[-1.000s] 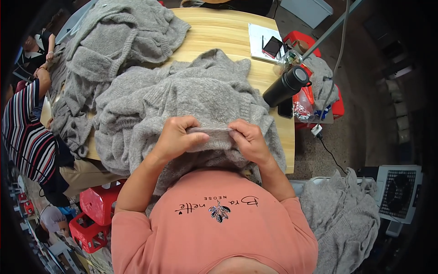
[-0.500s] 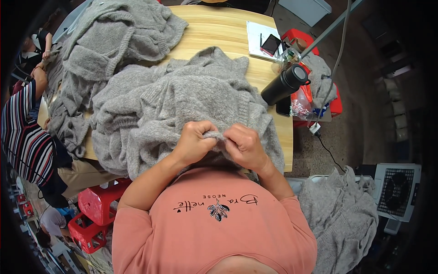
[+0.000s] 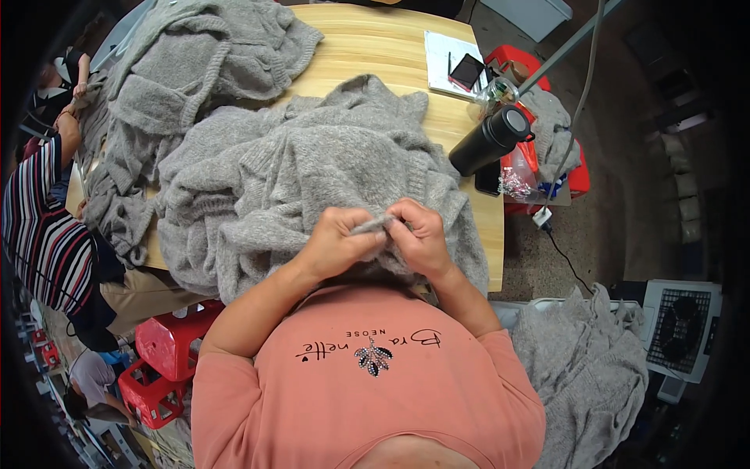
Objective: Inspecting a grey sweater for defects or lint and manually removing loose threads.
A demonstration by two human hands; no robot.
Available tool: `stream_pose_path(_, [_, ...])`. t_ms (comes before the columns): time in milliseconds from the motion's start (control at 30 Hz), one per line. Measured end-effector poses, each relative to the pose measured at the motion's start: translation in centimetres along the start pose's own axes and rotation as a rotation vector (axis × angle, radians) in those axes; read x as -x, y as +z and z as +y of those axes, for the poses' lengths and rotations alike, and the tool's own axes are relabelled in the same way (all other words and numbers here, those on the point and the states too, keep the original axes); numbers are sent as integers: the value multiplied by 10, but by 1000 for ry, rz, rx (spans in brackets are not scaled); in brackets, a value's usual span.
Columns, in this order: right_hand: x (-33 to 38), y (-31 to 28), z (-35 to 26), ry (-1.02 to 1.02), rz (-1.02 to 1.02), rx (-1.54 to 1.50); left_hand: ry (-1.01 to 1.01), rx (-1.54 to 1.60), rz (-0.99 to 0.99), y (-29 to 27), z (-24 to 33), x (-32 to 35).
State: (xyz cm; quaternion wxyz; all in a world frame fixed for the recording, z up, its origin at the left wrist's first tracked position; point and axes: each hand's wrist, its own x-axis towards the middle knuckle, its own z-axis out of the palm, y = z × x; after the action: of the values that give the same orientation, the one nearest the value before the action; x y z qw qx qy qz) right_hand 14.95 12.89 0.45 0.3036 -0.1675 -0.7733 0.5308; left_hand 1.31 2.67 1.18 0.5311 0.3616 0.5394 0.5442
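Pinching grey knit (image 3: 336, 168), left hand (image 3: 336, 244) and right hand (image 3: 422, 238) have drawn closer.

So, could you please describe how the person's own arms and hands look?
The left sleeve and right sleeve are short, plain and salmon-pink, part of one shirt. Below them, the forearms are bare. The left hand and right hand wear no gloves, and no watch or bracelet shows on either wrist.
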Motion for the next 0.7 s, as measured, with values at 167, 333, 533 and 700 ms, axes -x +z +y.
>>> stream_pose_path(167, [6,-30,9,-20,38,-203,163,-60,155,-21,11,-3])
stream_pose_path(333, [31,-34,29,92,-257,118,164,288,308,-43,25,-4])
stream_pose_path(533, [30,-31,31,355,-231,-206,103,377,235,-43,28,3])
stream_pose_path(700, [27,-32,19,131,-223,22,96,433,196,-39,33,12])
